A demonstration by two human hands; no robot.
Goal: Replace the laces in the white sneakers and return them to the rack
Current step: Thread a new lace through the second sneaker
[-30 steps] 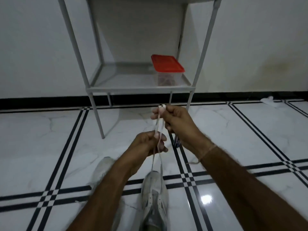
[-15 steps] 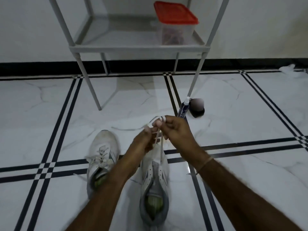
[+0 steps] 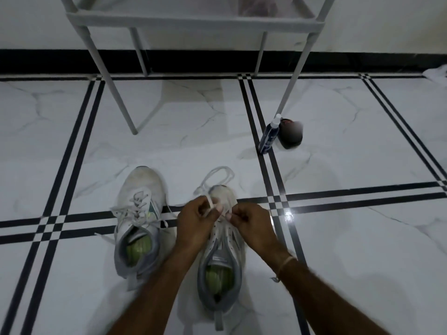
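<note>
Lacing up the right sneaker [image 3: 221, 250]
Both hands, left [image 3: 197, 220] and right [image 3: 250, 222], pinch the lace [image 3: 217, 174] over its toe.

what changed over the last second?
The left hand and right hand dropped from high over the unlaced sneaker to its forefoot, both still pinching the lace, which now loops slack past the toe. Laced sneaker, bottle and rack stayed put.
</note>
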